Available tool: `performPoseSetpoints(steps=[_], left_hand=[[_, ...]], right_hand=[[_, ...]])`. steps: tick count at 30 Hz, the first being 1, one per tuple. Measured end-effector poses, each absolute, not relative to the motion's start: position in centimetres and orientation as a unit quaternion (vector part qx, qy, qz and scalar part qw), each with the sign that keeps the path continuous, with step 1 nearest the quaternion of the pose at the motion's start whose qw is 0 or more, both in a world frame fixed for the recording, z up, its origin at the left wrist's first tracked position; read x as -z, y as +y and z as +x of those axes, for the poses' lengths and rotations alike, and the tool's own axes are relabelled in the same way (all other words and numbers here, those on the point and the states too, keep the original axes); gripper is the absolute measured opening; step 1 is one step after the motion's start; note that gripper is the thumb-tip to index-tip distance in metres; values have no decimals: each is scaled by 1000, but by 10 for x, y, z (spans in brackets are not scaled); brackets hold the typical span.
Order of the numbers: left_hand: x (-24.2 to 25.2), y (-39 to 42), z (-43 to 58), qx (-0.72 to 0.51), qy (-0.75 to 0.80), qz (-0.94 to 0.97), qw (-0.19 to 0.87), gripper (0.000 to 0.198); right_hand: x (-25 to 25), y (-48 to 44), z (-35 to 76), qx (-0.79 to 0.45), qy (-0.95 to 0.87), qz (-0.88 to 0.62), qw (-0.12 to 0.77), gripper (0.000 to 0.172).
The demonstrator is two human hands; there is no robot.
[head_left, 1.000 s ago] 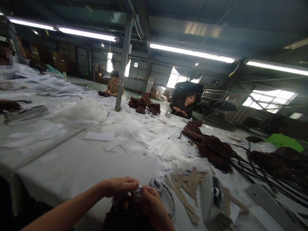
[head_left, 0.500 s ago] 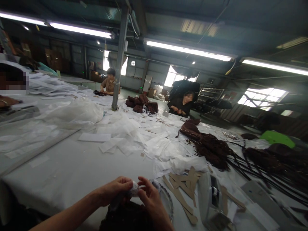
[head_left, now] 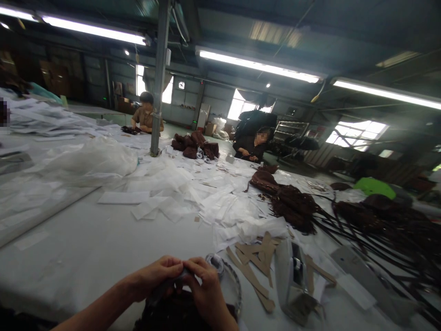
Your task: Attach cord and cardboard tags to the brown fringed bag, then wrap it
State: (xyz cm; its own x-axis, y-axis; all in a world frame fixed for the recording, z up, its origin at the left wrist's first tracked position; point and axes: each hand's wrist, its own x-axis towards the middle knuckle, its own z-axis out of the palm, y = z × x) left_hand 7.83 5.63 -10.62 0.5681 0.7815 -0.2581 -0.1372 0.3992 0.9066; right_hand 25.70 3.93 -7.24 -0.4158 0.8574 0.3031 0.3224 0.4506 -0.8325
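At the near edge of the white table, my left hand [head_left: 160,276] and my right hand [head_left: 205,282] meet with their fingertips pinched together. A thin greyish-white sheet [head_left: 164,288] shows under the fingers of both hands; its exact kind cannot be made out. Below them lies a dark brown item [head_left: 172,312], probably soft, partly hidden by my right hand and wrist. Just beyond my right hand stands a roll of clear tape [head_left: 215,264]. A grey braided-looking band [head_left: 236,280] curves along the right side of that hand.
Brown card strips [head_left: 265,255] and a tape dispenser [head_left: 294,280] lie to the right. Farther off are dark brown bags with straps [head_left: 292,207], crumpled white paper [head_left: 227,207] and a metal post [head_left: 160,82]. Two co-workers [head_left: 146,115] sit across the table.
My right fingers, spread apart before, have closed against my left fingertips. The white wad between the hands no longer shows there. The view has turned slightly right.
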Motion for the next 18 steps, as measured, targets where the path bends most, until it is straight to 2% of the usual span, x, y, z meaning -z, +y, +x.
performPoseSetpoints(steps=[4,10,18], left_hand=[[103,53,83,-318,373,468,735,39],[107,53,81,-349,391,444,727,42],[114,54,81,-373,378,431,730,40]], right_hand=[[84,46,276,-330,-749,-439,370,29],[124,83,379,-154,-641,-673,336,33],[158,91,416,-81,-640,-720,255,22]])
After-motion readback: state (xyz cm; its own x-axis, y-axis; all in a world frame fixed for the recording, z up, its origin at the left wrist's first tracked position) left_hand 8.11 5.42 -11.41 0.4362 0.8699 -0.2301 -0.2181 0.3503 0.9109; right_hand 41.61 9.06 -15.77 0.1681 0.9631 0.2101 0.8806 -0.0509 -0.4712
